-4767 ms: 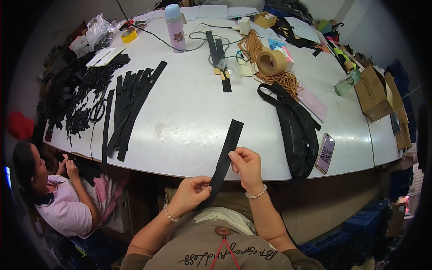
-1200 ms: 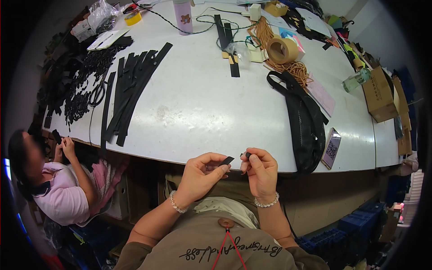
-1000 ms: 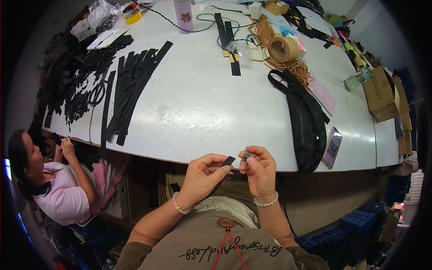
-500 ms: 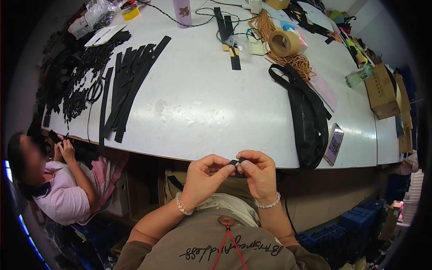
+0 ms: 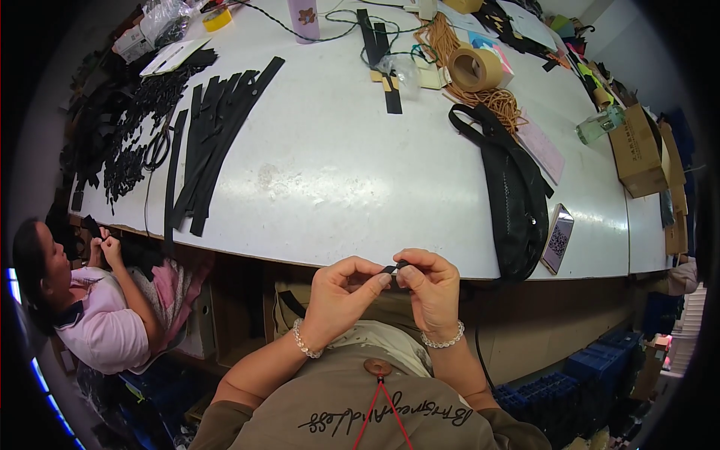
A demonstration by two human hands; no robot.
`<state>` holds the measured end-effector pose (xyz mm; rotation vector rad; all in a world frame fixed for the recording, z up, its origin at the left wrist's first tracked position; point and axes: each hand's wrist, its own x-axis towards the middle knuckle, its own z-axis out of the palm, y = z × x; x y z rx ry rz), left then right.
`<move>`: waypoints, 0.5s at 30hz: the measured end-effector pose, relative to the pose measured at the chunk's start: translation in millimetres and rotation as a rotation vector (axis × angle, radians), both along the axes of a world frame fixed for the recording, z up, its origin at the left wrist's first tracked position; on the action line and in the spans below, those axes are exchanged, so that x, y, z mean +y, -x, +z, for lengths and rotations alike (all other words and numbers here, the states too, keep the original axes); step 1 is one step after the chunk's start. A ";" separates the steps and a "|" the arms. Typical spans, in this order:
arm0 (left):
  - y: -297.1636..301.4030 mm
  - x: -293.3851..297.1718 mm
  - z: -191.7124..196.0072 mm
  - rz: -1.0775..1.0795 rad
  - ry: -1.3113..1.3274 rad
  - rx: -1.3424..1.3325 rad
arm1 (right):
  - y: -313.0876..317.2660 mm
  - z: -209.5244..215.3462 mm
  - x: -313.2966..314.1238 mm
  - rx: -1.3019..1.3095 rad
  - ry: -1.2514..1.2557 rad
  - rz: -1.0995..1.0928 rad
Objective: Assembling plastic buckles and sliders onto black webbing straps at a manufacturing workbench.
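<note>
Just off the table's near edge, both my hands meet over a small black piece [image 5: 390, 269] that looks like a bit of strap or zipper tape; its exact kind is too small to tell. My left hand [image 5: 346, 289] pinches its left end between thumb and fingers. My right hand [image 5: 430, 285] pinches the right end, with the fingertips covering much of it. The thumbs are nearly touching. To the right, on the table, lies a black sling bag [image 5: 514, 202] with its strap loop toward the back.
Black strips [image 5: 217, 150] and a heap of small black pieces [image 5: 139, 135] lie on the white table [image 5: 337, 180], with scissors [image 5: 158, 150] between. A phone [image 5: 557, 238], tape roll [image 5: 475, 70], tan cord [image 5: 499, 105] and bottle [image 5: 600, 125] are at right. A co-worker [image 5: 105, 315] sits left.
My hands stay almost in place, with only a slight shift of the right fingers on the black piece. The co-worker's head has turned a little.
</note>
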<state>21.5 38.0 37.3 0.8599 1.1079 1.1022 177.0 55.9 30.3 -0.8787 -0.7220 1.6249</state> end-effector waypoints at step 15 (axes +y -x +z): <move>4.4 2.6 -3.0 -0.057 0.113 -0.182 | -1.3 0.5 0.6 -0.142 -0.019 0.033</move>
